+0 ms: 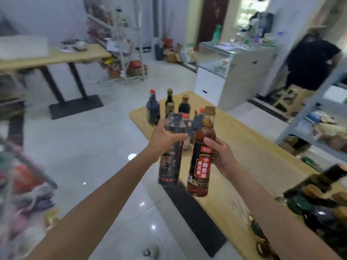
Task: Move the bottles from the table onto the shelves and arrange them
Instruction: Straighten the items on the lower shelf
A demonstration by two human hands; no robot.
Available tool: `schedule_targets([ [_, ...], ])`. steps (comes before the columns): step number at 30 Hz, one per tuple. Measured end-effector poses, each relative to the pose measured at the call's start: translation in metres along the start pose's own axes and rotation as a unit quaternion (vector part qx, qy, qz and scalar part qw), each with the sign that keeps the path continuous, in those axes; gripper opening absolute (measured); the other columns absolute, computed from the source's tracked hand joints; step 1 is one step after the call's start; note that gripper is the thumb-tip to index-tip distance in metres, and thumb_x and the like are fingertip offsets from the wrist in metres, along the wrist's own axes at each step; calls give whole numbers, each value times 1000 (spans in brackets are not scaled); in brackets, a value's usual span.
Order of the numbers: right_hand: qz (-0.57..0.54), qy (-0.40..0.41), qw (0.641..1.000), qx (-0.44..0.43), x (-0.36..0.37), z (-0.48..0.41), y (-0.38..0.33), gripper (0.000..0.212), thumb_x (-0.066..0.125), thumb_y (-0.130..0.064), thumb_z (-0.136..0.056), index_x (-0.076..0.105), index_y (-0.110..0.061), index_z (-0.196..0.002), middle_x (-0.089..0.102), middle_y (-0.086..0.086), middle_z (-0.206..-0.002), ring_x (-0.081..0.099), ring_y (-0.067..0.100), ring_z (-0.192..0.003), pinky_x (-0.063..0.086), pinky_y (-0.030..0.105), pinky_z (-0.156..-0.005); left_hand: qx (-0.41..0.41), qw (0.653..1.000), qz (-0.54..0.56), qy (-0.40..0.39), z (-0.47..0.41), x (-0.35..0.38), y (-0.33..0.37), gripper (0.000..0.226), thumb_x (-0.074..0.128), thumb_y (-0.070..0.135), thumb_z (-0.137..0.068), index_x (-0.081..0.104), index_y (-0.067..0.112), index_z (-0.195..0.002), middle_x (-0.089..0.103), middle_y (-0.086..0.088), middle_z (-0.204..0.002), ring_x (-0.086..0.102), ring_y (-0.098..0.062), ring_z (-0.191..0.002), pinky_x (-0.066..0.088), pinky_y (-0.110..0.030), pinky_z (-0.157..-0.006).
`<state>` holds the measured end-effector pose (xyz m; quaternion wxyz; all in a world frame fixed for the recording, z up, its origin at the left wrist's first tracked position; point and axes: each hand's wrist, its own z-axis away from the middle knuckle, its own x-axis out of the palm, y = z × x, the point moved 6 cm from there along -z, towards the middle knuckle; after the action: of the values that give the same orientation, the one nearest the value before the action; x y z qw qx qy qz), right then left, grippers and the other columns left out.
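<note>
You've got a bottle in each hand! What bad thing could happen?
The dark bottle in the left hand hangs over the hard tile floor; a slip might smash it. It is also close to the red-labelled bottle in the right hand, so they could knock together.

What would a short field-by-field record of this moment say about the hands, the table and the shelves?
Left hand: grips dark bottle, held up
Right hand: grips amber bottle with red label, held up
Table: wooden, far bottles standing in a cluster, near bottles crowded at the right edge
Shelves: grey rack at right, packets on it
Progress: both held bottles not yet shelved
</note>
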<state>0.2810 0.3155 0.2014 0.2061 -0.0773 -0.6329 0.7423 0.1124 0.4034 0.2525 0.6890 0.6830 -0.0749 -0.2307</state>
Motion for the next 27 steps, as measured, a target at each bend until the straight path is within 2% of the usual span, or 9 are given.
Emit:
schedule_targets([
  [3, 12, -92, 996, 2, 49, 2, 0, 65, 72, -39, -67, 55, -13, -124, 66, 15, -112, 62, 34, -102, 50, 39, -79, -13, 996, 4, 87, 36, -52, 1, 54, 81, 23, -72, 45, 19, -112, 61, 3, -99, 61, -12, -86, 48, -26, -70],
  [7, 28, -217, 976, 7, 134, 15, -2, 60, 75, -37, -68, 56, -14, -120, 67, 13, -112, 61, 37, -106, 49, 45, -90, -30, 977, -4, 212, 98, -126, -2, 51, 80, 24, -73, 46, 17, -109, 61, 1, -97, 61, -15, -86, 46, -25, -66],
  [10, 36, -317, 948, 5, 206, 39, -6, 51, 72, -37, -70, 59, -17, -115, 69, 9, -104, 61, 34, -103, 49, 44, -90, -45, 950, -16, 308, 158, -178, -3, 51, 81, 25, -72, 47, 16, -108, 61, 0, -97, 62, -16, -85, 49, -27, -68],
  [13, 44, -408, 912, 9, 278, 77, -5, 54, 69, -40, -69, 59, -16, -116, 69, 9, -104, 63, 33, -103, 50, 42, -87, -53, 916, -20, 397, 228, -222, -2, 53, 83, 23, -71, 47, 18, -109, 63, 3, -95, 63, -15, -83, 52, -28, -71],
  [16, 53, -499, 865, 10, 344, 131, -1, 56, 69, -40, -69, 59, -14, -117, 69, 10, -104, 64, 33, -101, 51, 43, -88, -63, 869, -18, 490, 308, -258, -2, 51, 85, 22, -68, 48, 24, -104, 64, 2, -96, 64, -17, -85, 51, -29, -73],
  [19, 41, -582, 812, 16, 400, 198, 5, 51, 68, -34, -68, 61, -11, -114, 70, 9, -95, 65, 28, -88, 51, 37, -76, -81, 812, -28, 577, 391, -282, 2, 52, 85, 21, -67, 46, 24, -102, 61, 4, -94, 62, -15, -84, 51, -28, -74],
  [24, 5, -686, 725, 54, 461, 311, 18, 40, 68, -28, -67, 64, -13, -103, 72, 5, -84, 67, 22, -74, 53, 33, -68, -130, 724, -66, 675, 514, -288, 18, 60, 84, 30, -64, 47, 18, -110, 63, 0, -99, 63, -17, -87, 53, -34, -77],
  [27, -6, -740, 669, 70, 480, 373, 20, 40, 68, -28, -68, 64, -12, -104, 72, 5, -83, 68, 20, -72, 53, 31, -65, -142, 667, -85, 726, 576, -279, 32, 58, 84, 31, -64, 50, 19, -109, 65, 1, -97, 63, -14, -84, 51, -31, -73],
])
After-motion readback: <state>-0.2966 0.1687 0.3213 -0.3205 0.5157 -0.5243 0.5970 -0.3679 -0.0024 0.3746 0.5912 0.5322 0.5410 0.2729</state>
